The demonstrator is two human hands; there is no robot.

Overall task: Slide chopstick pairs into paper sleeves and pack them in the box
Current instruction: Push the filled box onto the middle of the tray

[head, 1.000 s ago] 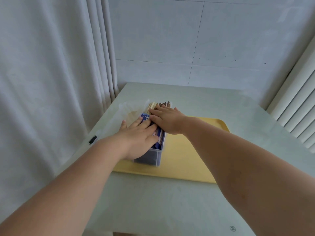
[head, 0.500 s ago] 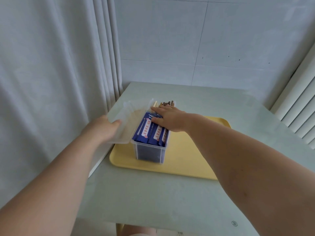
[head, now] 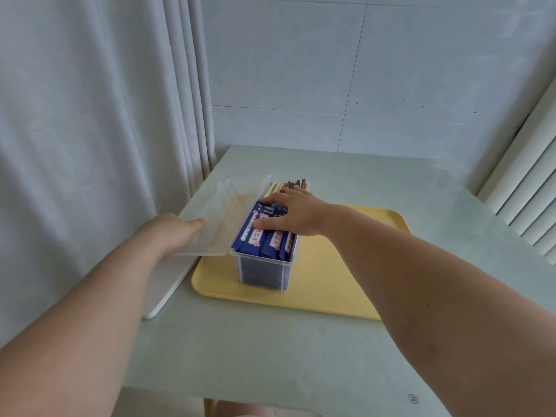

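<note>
Box (head: 261, 273): clear plastic, standing on the yellow tray (head: 331, 284) at the bench's (head: 270, 350) left side, near the curtain (head: 75, 130).
Lid (head: 224, 206): translucent, swung open to the left of the box.
Paper sleeves (head: 255, 240): blue, packed side by side inside the box.
Chopsticks (head: 288, 185): light and dark ends project at the box's far end.
Left hand (head: 171, 233): grips the lid's outer edge, thumb on top.
Right hand (head: 291, 215): fingers spread and straight, pressing flat on the sleeves.

Pale table (head: 270, 341) with yellow tray (head: 331, 305) and white slab (head: 162, 293)
</note>
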